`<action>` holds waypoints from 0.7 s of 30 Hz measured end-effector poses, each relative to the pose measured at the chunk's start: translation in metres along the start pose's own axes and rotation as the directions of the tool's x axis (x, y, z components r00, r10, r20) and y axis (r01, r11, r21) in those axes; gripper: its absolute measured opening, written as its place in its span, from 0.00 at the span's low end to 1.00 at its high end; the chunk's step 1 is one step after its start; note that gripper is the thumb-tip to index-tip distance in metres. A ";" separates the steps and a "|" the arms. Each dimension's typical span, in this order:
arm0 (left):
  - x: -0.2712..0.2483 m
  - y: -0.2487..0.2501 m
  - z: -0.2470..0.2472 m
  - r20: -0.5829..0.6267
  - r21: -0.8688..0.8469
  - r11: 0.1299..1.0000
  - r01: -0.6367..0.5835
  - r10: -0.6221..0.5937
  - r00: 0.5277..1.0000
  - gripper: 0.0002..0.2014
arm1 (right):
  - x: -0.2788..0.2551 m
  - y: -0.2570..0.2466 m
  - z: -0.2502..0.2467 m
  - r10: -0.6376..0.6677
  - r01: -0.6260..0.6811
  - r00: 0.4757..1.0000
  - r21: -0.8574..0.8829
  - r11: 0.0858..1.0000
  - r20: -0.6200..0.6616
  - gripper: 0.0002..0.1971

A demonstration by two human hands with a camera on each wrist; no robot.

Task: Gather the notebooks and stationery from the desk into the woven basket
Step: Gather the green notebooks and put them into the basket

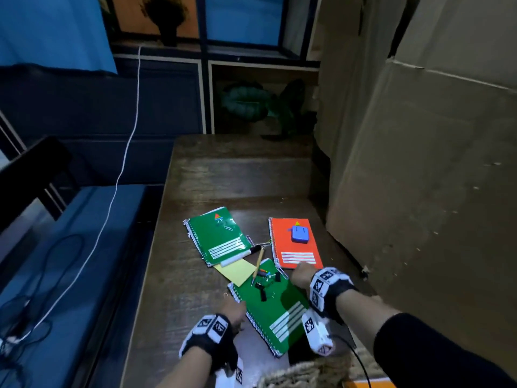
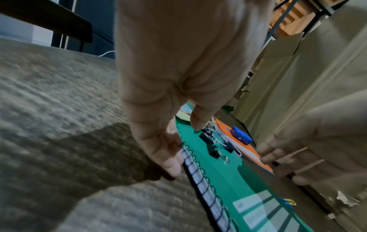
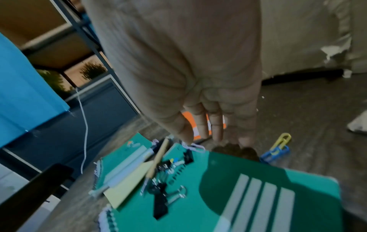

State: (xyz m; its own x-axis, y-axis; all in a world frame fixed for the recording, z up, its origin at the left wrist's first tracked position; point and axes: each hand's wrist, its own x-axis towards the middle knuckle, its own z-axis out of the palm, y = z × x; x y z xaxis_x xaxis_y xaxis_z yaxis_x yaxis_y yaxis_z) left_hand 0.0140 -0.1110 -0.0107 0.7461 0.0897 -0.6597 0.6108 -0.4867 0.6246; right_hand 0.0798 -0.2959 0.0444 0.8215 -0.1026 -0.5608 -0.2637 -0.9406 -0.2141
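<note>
A green spiral notebook (image 1: pixel 268 306) lies nearest me on the desk, with black binder clips (image 1: pixel 264 284) on its cover. My left hand (image 1: pixel 233 312) is at its spiral edge: the thumb (image 2: pixel 168 157) lies against the coil and a fingertip (image 2: pixel 198 122) touches the cover. My right hand (image 1: pixel 303 275) stands at the opposite edge, straight fingers (image 3: pixel 216 125) pointing down at the desk. Beyond lie a second green notebook (image 1: pixel 221 236), an orange notebook (image 1: pixel 296 253) carrying a blue sharpener (image 1: pixel 299 233), a marker (image 1: pixel 240 256), a pencil (image 1: pixel 258 264) and a yellow sticky pad (image 1: pixel 235 271). The woven basket (image 1: pixel 305 373) sits at the near edge.
Tall cardboard boxes (image 1: pixel 419 163) wall off the desk's right side. Yellow and blue paper clips (image 3: pixel 278 146) lie on the desk by my right hand. A blue bench (image 1: pixel 70 261) with cables stands to the left. Shelves with plants (image 1: pixel 251 102) are behind the desk.
</note>
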 end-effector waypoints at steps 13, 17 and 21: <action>0.027 -0.016 0.021 0.019 -0.295 0.949 0.108 -0.107 0.994 0.13 | 0.026 0.006 0.025 0.049 -0.033 0.974 -0.074 0.997 0.219 0.22; 0.006 -0.002 0.016 0.044 -0.356 0.927 0.114 -0.105 0.994 0.11 | 0.012 -0.006 0.014 0.041 0.006 0.971 -0.191 0.982 0.237 0.17; -0.006 0.006 0.013 0.027 -0.373 0.925 0.065 -0.059 0.998 0.25 | -0.002 -0.010 0.007 0.041 0.004 0.984 -0.252 0.968 0.171 0.22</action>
State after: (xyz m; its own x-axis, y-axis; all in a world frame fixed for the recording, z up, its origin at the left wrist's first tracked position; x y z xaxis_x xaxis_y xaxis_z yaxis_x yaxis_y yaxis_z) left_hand 0.0094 -0.1259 -0.0085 0.7011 0.0951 -0.7067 0.7128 -0.1202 0.6910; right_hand 0.0775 -0.2845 0.0421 0.7114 -0.0840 -0.6977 -0.1247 -0.9922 -0.0077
